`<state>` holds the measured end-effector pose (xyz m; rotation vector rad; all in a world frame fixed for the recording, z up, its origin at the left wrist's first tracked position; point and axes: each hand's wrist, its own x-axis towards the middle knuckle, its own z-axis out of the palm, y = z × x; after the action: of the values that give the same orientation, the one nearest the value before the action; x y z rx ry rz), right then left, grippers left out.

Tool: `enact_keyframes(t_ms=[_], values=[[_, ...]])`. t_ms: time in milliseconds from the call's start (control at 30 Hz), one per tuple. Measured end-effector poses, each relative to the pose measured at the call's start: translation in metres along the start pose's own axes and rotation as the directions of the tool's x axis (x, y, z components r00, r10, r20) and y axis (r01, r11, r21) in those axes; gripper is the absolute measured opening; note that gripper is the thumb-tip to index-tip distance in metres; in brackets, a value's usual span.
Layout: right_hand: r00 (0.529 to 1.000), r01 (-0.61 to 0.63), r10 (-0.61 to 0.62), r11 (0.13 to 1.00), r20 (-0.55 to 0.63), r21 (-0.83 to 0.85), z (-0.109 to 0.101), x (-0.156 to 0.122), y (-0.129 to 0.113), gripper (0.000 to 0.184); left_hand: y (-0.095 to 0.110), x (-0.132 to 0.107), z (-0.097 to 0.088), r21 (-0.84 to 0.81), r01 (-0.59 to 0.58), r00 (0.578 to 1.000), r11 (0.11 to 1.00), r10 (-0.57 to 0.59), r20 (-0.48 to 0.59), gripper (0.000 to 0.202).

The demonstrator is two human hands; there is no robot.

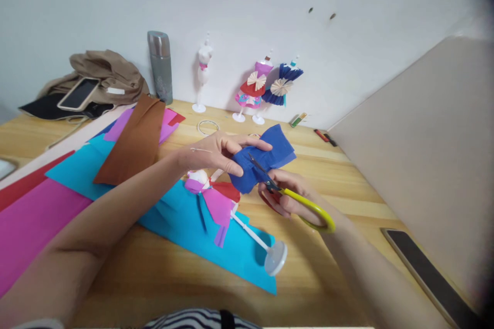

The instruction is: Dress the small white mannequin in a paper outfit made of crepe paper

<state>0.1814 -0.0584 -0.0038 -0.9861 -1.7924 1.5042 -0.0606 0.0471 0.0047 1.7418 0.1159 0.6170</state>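
Observation:
Folded dark blue crepe paper (280, 144) is pinched between the thumb and fingers of my left hand (224, 149). My right hand (285, 190) grips scissors (304, 204) with yellow and red handles, their blades lying across the blue paper. Whether the blades have cut through it I cannot tell. Below my hands a small white dress form (250, 231) lies on its side, its round base toward me. It wears a pink-purple paper skirt (218, 208) with red paper behind. Under it is a sheet of turquoise paper (185, 229).
Brown (135, 139), magenta and red paper sheets overlap at left. Several dress forms (200, 77) stand along the wall beside a grey flask (160, 69). A phone (79, 94) rests against a brown cloth bag (111, 74). A dark flat object (424, 267) lies at right by a partition.

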Motion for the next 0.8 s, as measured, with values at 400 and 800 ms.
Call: enact_keyframes(t_ms=[400,800], values=[[1.0,0.004,-0.005,0.995,0.006,0.096,0.002,0.002,0.01,0.058,-0.003,0.002,0.0,0.031,-0.025,0.999,0.999,0.026,-0.032,0.005],[0.993,0.108,-0.113,0.988,0.038,0.11,-0.003,-0.001,0.022,0.044,-0.007,0.002,-0.001,0.006,-0.068,0.989,0.998,0.068,-0.129,0.016]])
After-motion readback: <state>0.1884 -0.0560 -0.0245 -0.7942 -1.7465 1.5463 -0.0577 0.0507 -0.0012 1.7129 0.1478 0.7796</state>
